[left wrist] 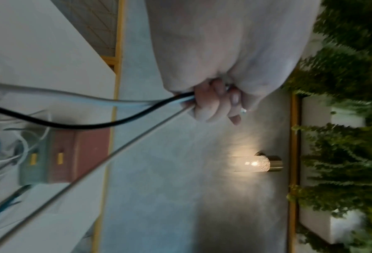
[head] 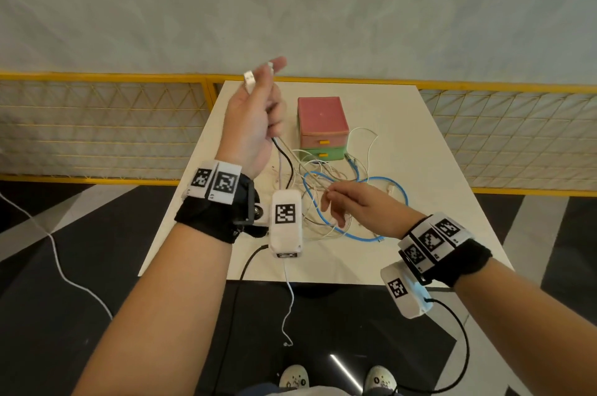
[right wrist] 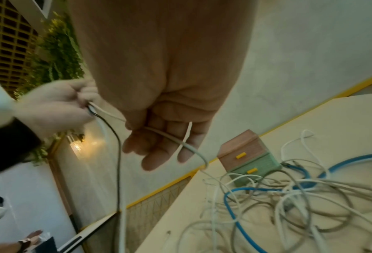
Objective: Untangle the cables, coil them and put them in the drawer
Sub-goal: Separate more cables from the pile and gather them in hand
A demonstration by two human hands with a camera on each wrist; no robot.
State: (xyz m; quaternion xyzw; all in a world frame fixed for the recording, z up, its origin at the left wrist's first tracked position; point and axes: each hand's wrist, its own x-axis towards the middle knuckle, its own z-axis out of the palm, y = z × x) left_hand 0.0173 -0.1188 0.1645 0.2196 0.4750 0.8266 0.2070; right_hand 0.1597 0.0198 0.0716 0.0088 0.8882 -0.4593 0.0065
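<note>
My left hand (head: 258,105) is raised above the table's left side and grips several cable ends. A white USB plug (head: 248,78) sticks out above its fingers, and a black cable (head: 286,158) and pale cables hang from it to the pile. In the left wrist view the curled fingers (left wrist: 213,104) close round these strands. My right hand (head: 352,205) hovers over the tangle (head: 326,227) of white, grey and blue cables, with a thin white cable (right wrist: 169,137) lying across its loosely curled fingers. The small drawer box (head: 323,118), pink over green with yellow handles, stands shut behind the tangle.
The white table (head: 420,137) has bare surface to the right of and behind the box. A yellow mesh fence (head: 97,124) runs behind it. A lit wall lamp (left wrist: 254,163) and green plants (left wrist: 343,137) are on the wall. Another person's hand (right wrist: 27,241) shows low at the left.
</note>
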